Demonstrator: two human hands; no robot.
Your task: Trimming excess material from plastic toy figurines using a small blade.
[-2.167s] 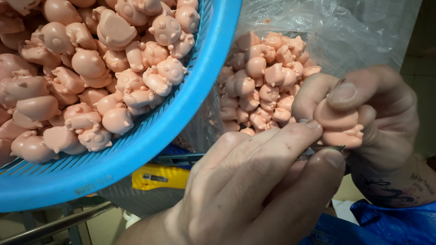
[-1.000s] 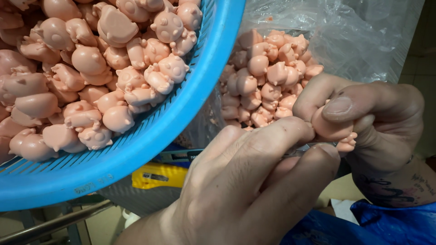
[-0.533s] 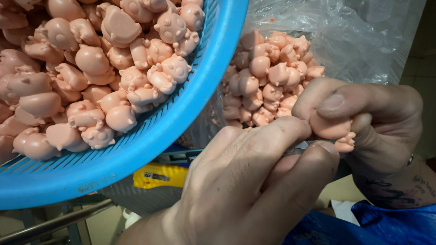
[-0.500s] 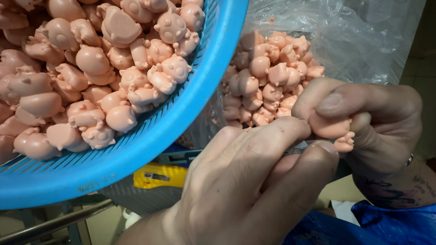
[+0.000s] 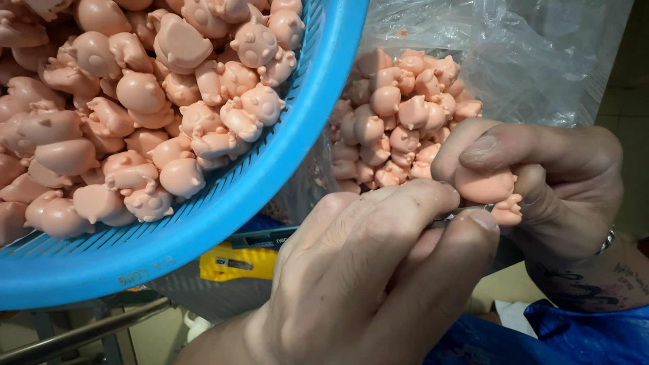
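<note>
My right hand (image 5: 561, 182) pinches a small pink pig-shaped figure (image 5: 483, 186) between thumb and fingers, its little feet sticking out below. My left hand (image 5: 365, 284) is closed around a thin metal tool (image 5: 451, 218), whose tip meets the figure's underside. Both hands sit just below a clear plastic bag (image 5: 514, 61) holding several more pink figures (image 5: 399, 122). A blue plastic basket (image 5: 270, 182) heaped with the same pink figures (image 5: 155, 115) fills the upper left, close to my left hand.
A yellow object (image 5: 236, 262) lies under the basket's rim. A grey metal bar (image 5: 81, 334) runs along the bottom left. Blue cloth (image 5: 541, 338) shows at the bottom right, beneath my tattooed right wrist.
My right hand has turned the pink figure and drawn it a little lower against the tool. My left hand has barely shifted. Basket and bag stay put.
</note>
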